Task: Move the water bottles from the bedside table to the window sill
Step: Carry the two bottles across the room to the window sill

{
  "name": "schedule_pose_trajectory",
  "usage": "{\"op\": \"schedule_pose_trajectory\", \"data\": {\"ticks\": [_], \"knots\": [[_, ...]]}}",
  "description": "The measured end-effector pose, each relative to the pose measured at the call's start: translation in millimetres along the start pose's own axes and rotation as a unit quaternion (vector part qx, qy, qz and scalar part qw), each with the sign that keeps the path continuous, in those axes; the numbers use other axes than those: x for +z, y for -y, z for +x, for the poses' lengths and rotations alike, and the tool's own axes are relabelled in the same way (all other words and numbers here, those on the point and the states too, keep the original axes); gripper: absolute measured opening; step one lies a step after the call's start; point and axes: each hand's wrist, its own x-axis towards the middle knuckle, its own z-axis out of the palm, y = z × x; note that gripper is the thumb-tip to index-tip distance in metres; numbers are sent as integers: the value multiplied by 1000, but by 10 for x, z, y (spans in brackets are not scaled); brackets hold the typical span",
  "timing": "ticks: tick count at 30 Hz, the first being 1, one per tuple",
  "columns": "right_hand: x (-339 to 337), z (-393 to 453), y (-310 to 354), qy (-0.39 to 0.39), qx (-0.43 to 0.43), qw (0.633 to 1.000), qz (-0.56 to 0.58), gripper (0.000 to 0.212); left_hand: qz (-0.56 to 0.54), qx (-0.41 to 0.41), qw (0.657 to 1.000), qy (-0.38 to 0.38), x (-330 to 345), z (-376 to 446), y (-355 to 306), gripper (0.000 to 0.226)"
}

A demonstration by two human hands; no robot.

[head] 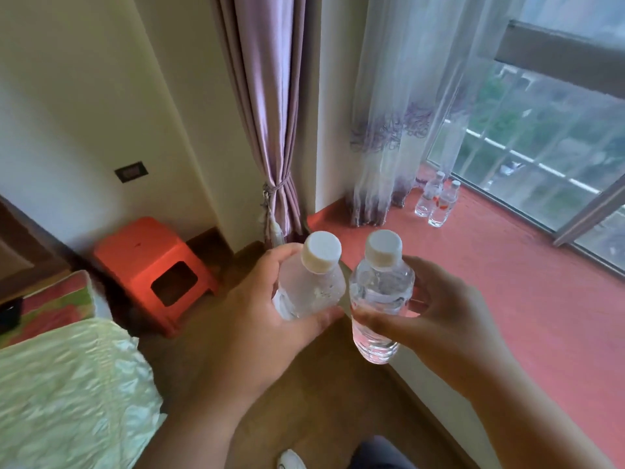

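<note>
My left hand (257, 313) grips a clear water bottle (309, 286) with a white cap, tilted a little to the left. My right hand (436, 313) holds a second clear bottle (378, 296) with a white cap, nearly upright. The two bottles are side by side over the wooden floor, just short of the red window sill (507, 282). Two more clear bottles (436, 203) stand together on the sill near the glass and the sheer curtain.
A sheer white curtain (389, 130) hangs onto the sill's left end, and a tied purple drape (270, 113) hangs beside it. An orange plastic stool (152, 269) stands by the wall. A bed (67, 394) fills the lower left. The window frame (581, 218) borders the sill.
</note>
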Motion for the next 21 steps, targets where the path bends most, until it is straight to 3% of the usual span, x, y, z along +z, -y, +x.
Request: {"op": "schedule_pose_trajectory", "data": {"ticks": [6,11,14,21], "knots": [[175,560,-123,0,18,1000,10,74,-10,-20,999,32,14,525,246,77],[284,1199,-196,12,5,999,35,70,1,-49,999,10,-40,976,335,80],[307,1623,-186,22,-12,999,40,77,21,-61,998,-5,-94,1308,338,77],[14,2436,-257,19,-35,998,51,77,19,-46,998,-30,161,2127,200,76]]}}
